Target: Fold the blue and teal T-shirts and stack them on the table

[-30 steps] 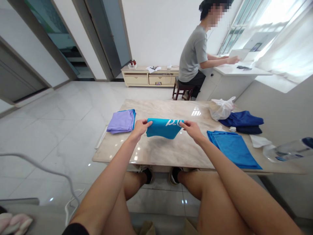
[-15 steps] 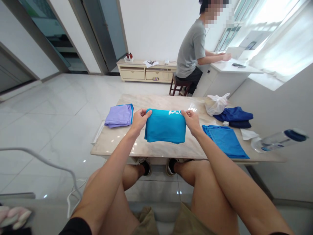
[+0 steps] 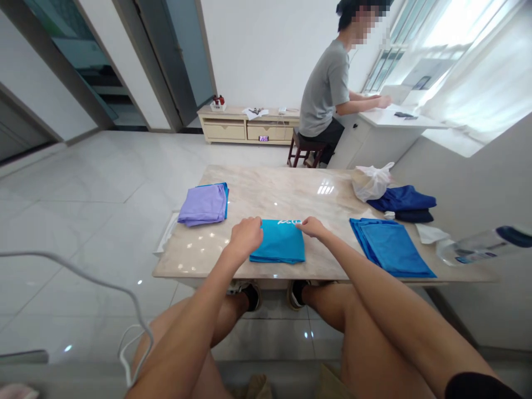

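A folded turquoise cloth [image 3: 280, 244] with white lettering along its far edge lies on the marble-look table [image 3: 266, 188], close to the near edge. My left hand [image 3: 246, 235] is closed at the cloth's far left corner, its fingertips partly hidden. At the far right corner, by the lettering, my right hand [image 3: 312, 227] pinches the cloth between thumb and fingers. To the left is a folded purple cloth [image 3: 203, 205] with a blue one under it. Several layers of folded blue cloth [image 3: 393, 246] rest to the right.
A white plastic bag [image 3: 372, 182] and dark blue fabric [image 3: 405, 198] sit at the table's right, near a clear bottle [image 3: 477, 250]. Beyond the table, a person [image 3: 326, 88] sits on a stool at a white desk [image 3: 399, 117]. A low cabinet [image 3: 226, 131] stands by the wall.
Both hands have brought the turquoise cloth down and towards me, from held up above the table to lying flat on it. The other cloths have stayed in place.
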The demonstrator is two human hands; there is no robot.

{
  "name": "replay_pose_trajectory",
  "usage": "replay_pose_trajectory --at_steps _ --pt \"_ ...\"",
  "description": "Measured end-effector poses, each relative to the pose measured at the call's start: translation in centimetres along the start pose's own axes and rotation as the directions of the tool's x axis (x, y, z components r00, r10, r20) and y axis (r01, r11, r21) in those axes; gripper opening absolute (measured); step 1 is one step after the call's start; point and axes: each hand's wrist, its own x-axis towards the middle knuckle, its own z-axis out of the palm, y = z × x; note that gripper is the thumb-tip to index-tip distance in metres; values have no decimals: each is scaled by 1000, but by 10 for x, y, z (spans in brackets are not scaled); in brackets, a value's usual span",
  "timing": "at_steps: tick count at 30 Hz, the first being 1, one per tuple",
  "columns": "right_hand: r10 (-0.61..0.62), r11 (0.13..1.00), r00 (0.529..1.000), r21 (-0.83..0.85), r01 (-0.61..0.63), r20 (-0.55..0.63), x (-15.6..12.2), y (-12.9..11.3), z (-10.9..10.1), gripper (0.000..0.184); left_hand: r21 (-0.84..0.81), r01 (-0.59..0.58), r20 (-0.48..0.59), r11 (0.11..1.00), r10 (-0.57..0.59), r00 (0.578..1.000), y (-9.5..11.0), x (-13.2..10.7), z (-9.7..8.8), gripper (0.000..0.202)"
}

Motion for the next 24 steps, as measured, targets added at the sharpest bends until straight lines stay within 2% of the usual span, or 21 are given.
replay_pose_trajectory --at_steps 4,8,11,14,18,21,24 --pt "168 979 961 78 -189 221 -1 2 6 52 57 -67 204 996 54 977 27 -17 -8 37" --pt "175 958 924 156 -239 340 1 11 8 55 33 -112 281 993 98 955 37 -20 -17 38" --pt "152 960 906 158 -230 395 1 16 9 52 -8 -97 252 995 96 963 33 -18 -27 41" --pt "87 966 898 182 -182 431 -4 16 10 52 16 -43 193 999 39 980 22 -16 -37 43" --pt "-66 936 912 341 -84 405 -17 3 6 47 72 6 144 997 -17 989 6 -16 -45 42" --pt "-127 883 911 463 -76 393 -33 -12 -6 44 77 0 108 997 -8 994 3 -20 -49 43" --pt "-103 870 936 487 -80 337 -56 -19 -34 38 79 -18 93 997 11 996 9 -24 -50 44"
